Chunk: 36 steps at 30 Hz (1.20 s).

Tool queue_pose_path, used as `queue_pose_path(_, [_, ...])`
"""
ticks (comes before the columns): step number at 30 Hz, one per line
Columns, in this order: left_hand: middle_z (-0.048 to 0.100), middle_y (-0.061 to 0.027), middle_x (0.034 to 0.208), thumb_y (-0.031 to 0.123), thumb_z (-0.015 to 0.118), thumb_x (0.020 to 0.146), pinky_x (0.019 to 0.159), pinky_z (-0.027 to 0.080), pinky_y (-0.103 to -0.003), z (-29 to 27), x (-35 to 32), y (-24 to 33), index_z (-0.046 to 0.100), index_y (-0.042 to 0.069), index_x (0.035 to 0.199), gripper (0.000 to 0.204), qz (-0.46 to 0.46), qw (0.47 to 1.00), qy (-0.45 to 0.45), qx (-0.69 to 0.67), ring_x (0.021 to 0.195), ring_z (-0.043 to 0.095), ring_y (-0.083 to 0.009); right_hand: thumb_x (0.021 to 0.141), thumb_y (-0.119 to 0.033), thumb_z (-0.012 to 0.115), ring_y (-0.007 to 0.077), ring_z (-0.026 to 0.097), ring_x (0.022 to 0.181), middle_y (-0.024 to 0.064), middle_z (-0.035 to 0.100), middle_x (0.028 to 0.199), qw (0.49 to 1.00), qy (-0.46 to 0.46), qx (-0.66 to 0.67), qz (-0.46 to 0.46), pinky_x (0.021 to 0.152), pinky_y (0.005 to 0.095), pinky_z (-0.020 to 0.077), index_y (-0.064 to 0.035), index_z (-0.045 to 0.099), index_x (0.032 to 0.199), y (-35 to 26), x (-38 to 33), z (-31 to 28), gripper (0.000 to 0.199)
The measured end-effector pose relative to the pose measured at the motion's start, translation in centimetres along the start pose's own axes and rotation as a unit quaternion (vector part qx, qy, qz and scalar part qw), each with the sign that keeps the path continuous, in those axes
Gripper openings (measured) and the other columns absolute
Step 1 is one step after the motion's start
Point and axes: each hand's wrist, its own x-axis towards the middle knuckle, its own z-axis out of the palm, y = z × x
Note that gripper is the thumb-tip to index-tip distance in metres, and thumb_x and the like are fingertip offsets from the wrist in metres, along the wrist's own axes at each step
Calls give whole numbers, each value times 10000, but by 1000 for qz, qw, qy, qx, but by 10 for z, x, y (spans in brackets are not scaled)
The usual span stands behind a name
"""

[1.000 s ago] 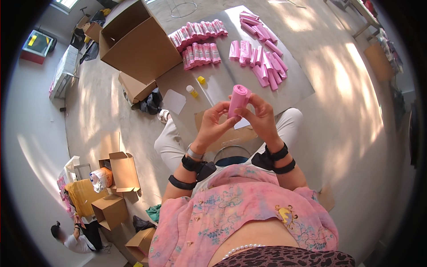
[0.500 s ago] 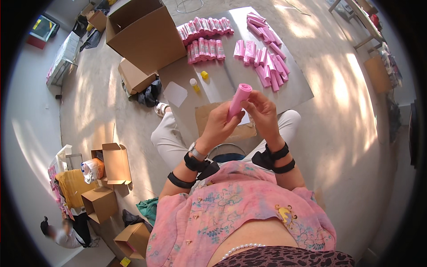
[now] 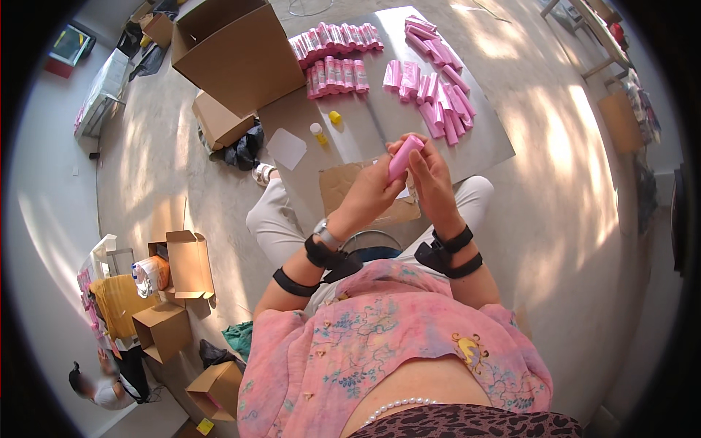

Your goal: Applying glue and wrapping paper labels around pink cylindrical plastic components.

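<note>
Above the near edge of a grey table (image 3: pixel 482 150), both my hands hold one roll of pink plastic film (image 3: pixel 405 158), tilted with its far end up to the right. My left hand (image 3: pixel 374 188) is closed round its lower end. The fingers of my right hand (image 3: pixel 434 181) wrap its upper part, thumb lying along the near side. Under my hands lies a flat piece of brown cardboard (image 3: pixel 339 193) with a bit of white paper partly hidden on it. Left of it are a white sheet (image 3: pixel 286 149), an uncapped glue stick (image 3: pixel 319 133) and its yellow cap (image 3: pixel 335 117).
Labelled pink rolls (image 3: pixel 337 76) stand in rows at the table's far side. Plain pink rolls (image 3: pixel 445 102) lie in a loose heap to the right. A large open carton (image 3: pixel 241 62) rises at the far left. More boxes (image 3: pixel 162 332) and another person (image 3: pixel 109 390) are at left.
The roll has tipped over from nearly upright and turned to the right in my hands. My right hand has shifted its grip, its fingers now reaching over the roll's far end.
</note>
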Motion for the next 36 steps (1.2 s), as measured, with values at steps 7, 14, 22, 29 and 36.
queue_pose_path(7, [676, -187, 745, 205, 699, 938, 560, 561, -384, 24, 21, -14, 613, -54, 1002, 280, 11, 991, 88, 99, 616, 713, -297, 1077, -201, 607, 155, 638, 923, 50, 597, 917, 993, 92, 60, -44, 1039, 399, 522, -31, 427, 1281, 23, 23, -7, 322])
queue_pose_path(14, [684, -119, 731, 177, 696, 911, 534, 561, -335, 21, 24, -30, 649, -40, 1010, 243, -143, 987, -66, -46, 579, 694, -205, 1043, -165, 660, 134, 559, 710, 30, 538, 797, 968, 182, 172, 8, 868, 379, 586, -53, 464, 1185, 49, 28, -24, 267])
queue_pose_path(22, [617, -25, 841, 239, 675, 997, 608, 538, -294, 32, 9, -61, 569, 28, 1172, 294, -159, 965, -157, -135, 669, 628, -126, 993, -266, 748, 71, 457, 574, -33, 470, 718, 940, 267, 201, 76, 684, 289, 550, -85, 530, 1118, 87, 11, -62, 310])
queue_pose_path(29, [556, -22, 903, 369, 498, 1110, 716, 530, -283, 45, -5, -105, 567, 59, 1146, 321, -251, 857, -209, -400, 775, 566, -119, 1009, -297, 724, 66, 438, 593, -44, 444, 733, 939, 258, 211, 85, 722, 298, 546, -70, 538, 1150, 109, -8, -83, 326])
queue_pose_path(36, [578, -1, 881, 390, 504, 1111, 701, 522, -273, 59, -3, -117, 616, 57, 1079, 353, -329, 812, -182, -447, 738, 544, -99, 1029, -319, 693, 95, 555, 705, -25, 529, 766, 929, 287, 207, 106, 776, 300, 550, -56, 554, 1209, 133, -22, -108, 348])
